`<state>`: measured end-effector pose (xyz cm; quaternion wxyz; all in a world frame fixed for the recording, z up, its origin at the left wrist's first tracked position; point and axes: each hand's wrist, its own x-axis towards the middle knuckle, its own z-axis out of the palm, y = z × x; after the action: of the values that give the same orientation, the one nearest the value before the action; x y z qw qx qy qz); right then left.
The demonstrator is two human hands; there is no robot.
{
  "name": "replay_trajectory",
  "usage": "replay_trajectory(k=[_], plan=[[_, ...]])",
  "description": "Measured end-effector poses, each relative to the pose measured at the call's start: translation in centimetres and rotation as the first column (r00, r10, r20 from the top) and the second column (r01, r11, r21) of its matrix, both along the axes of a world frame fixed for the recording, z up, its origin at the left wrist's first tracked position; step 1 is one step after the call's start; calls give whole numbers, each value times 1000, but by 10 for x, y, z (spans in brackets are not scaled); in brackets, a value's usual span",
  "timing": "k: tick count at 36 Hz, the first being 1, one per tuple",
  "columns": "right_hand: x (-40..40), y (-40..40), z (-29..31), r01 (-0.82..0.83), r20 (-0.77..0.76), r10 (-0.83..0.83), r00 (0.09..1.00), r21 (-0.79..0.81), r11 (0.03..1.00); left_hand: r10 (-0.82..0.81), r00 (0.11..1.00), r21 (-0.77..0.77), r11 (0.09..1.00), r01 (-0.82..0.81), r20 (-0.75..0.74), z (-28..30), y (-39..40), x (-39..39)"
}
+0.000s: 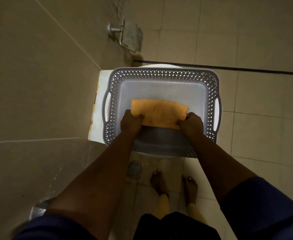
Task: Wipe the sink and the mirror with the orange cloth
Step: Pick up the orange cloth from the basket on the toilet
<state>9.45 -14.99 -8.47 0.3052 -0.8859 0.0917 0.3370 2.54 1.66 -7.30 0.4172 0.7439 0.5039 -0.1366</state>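
The orange cloth (159,112) is folded into a flat rectangle inside a grey plastic basket (161,73). My left hand (131,124) grips the cloth's left end and my right hand (190,124) grips its right end, both reaching over the basket's near wall. The basket holds nothing else that I can see. Neither the sink nor the mirror is in view.
The basket rests on a white toilet (97,108) set against the tiled wall on the left. A metal paper holder (128,36) sticks out of that wall higher up. On the wet floor tiles below are a round drain (133,169) and my bare feet (174,186).
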Motion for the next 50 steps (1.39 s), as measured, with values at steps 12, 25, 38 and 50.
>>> replay_trajectory(k=[12, 25, 38, 50], plan=[[-7, -5, 46, 166, -4, -176, 984, 348, 923, 252, 947, -302, 935, -185, 200, 49, -7, -3], [-18, -27, 181, 463, -442, -158, 883, 762, 453, 544, 712, -588, 776, -227, 443, 160, -31, -60], [-56, -9, 281, 419, -472, 241, 848, 876, 240, 859, 423, -886, 406, -223, 287, 203, -83, -130], [-115, 2, 288, 348, -451, 432, 781, 889, 297, 916, 179, -891, 394, -226, 360, 241, -100, -222]])
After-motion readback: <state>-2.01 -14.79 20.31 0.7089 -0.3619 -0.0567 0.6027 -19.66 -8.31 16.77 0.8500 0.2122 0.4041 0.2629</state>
